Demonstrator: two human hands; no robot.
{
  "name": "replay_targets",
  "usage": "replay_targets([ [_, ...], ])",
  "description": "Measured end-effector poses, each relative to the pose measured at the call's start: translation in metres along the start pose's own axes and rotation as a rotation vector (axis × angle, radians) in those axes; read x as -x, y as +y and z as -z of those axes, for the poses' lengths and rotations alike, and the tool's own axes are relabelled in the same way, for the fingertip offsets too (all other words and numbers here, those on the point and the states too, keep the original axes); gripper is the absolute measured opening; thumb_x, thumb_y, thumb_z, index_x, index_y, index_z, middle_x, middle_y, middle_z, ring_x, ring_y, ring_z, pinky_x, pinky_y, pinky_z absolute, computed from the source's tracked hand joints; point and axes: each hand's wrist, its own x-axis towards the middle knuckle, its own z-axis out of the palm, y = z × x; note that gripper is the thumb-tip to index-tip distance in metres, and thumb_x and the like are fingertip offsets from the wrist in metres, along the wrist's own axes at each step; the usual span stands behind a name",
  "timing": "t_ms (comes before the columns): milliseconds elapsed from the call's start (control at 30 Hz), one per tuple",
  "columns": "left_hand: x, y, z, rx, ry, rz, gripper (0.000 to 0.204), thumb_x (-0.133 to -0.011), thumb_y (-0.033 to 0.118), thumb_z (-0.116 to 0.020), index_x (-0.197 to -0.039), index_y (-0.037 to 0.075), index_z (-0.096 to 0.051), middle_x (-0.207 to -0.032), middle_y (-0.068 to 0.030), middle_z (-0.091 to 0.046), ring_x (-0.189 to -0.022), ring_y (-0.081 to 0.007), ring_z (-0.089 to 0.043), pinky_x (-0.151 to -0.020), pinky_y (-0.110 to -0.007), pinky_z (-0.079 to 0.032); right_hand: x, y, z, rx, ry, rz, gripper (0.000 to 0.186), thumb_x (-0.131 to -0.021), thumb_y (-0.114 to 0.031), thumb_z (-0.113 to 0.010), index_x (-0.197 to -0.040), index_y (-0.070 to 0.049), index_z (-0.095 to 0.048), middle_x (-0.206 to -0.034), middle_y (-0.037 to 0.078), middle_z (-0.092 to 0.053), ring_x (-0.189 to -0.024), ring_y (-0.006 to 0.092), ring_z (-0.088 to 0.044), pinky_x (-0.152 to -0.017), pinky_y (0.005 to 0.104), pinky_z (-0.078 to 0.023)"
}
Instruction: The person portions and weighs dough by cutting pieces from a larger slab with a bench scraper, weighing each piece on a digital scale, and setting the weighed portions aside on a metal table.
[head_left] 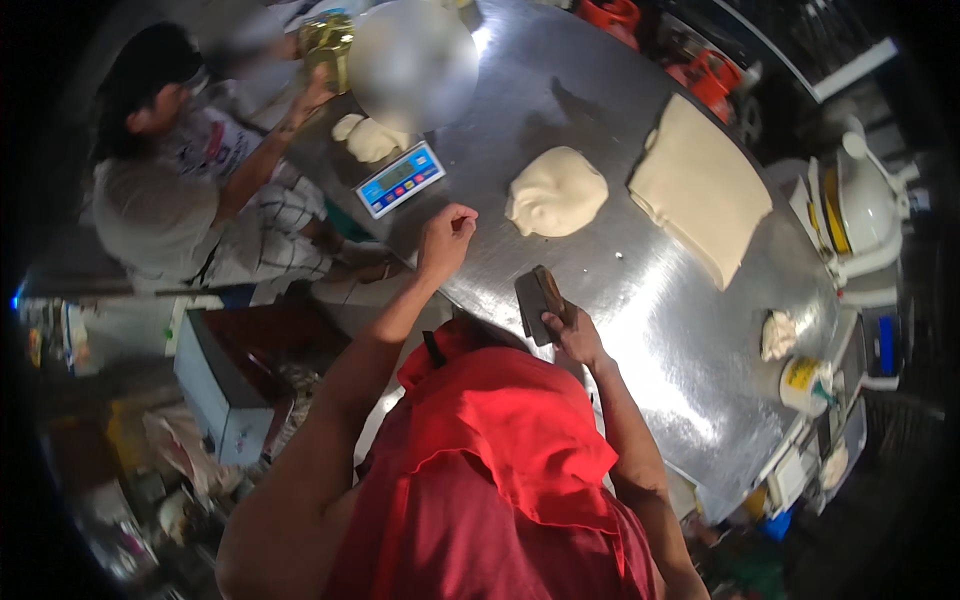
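My right hand (577,335) is wrapped round a bench scraper (533,306) with a dark flat blade and a brownish handle, at the near edge of the steel table. To its left, my left hand (446,245) hovers by the table edge with its fingers curled in; nothing shows in them. Just beyond that hand sits a digital scale (400,180) with a blue panel and a lit display. A rounded lump of dough (558,192) rests on the table ahead of my hands. Further right lies a thick folded sheet of dough (702,185).
Another person (230,180) sits at the left, one hand by a gold-coloured package (328,45). Smaller dough pieces (370,138) lie behind the scale. At the right are a dough scrap (777,335), a white tub (803,384) and a white machine (858,205). The steel tabletop (640,400) curves around me.
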Motion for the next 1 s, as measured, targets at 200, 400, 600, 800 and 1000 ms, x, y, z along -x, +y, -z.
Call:
replay_targets([
  [200,-0.073,-0.02,-0.087,-0.258,-0.192,0.159,0.041,-0.083,0.031,-0.083,-0.103,-0.002,-0.069,-0.09,-0.0191,-0.075,-0.085,-0.03,-0.074,-0.078,-0.043,-0.057,-0.012,-0.026,-0.024,0.33,0.48,0.299,0.045,-0.107,-0.04,-0.059,-0.114,0.003,-0.05,-0.082,0.03,-0.066,-0.075,0.0552,-0.063,-0.066,0.0564,-0.05],
  [400,-0.068,-0.044,-0.064,-0.043,-0.288,0.159,0.026,-0.087,0.023,-0.08,-0.1,0.003,-0.071,-0.092,-0.0166,-0.076,-0.087,-0.0302,-0.075,-0.078,-0.044,-0.056,-0.065,-0.089,-0.021,0.688,0.528,0.265,0.028,-0.105,-0.026,-0.06,-0.111,-0.003,-0.047,-0.074,0.027,-0.066,-0.07,0.0487,-0.067,-0.062,0.0551,-0.052],
  [600,-0.051,-0.025,-0.034,-0.188,-0.261,0.135,0.022,-0.091,0.023,-0.077,-0.096,0.003,-0.069,-0.092,-0.0159,-0.076,-0.093,-0.0386,-0.073,-0.08,-0.049,-0.057,-0.138,-0.131,-0.028,0.854,0.516,0.551,0.017,-0.101,-0.015,-0.061,-0.109,-0.004,-0.05,-0.074,0.021,-0.067,-0.065,0.0436,-0.067,-0.059,0.0513,-0.053],
  [800,-0.039,-0.037,-0.044,-0.268,-0.139,-0.02,0.017,-0.091,0.018,-0.075,-0.094,0.004,-0.067,-0.089,-0.0151,-0.073,-0.09,-0.0375,-0.072,-0.078,-0.049,-0.056,-0.139,-0.094,-0.037,0.972,0.53,0.488,0.018,-0.1,-0.018,-0.058,-0.108,-0.003,-0.051,-0.079,0.023,-0.069,-0.069,0.0446,-0.069,-0.059,0.0502,-0.055],
  [1000,-0.009,-0.048,-0.042,-0.145,0.068,-0.023,0.019,-0.082,0.008,-0.075,-0.097,0.007,-0.064,-0.094,-0.0169,-0.068,-0.093,-0.0384,-0.068,-0.081,-0.048,-0.054,-0.08,-0.003,-0.009,0.977,0.411,0.373,0.054,-0.105,-0.031,-0.056,-0.137,0.012,-0.051,-0.077,0.027,-0.07,-0.068,0.0429,-0.071,-0.061,0.0521,-0.056],
])
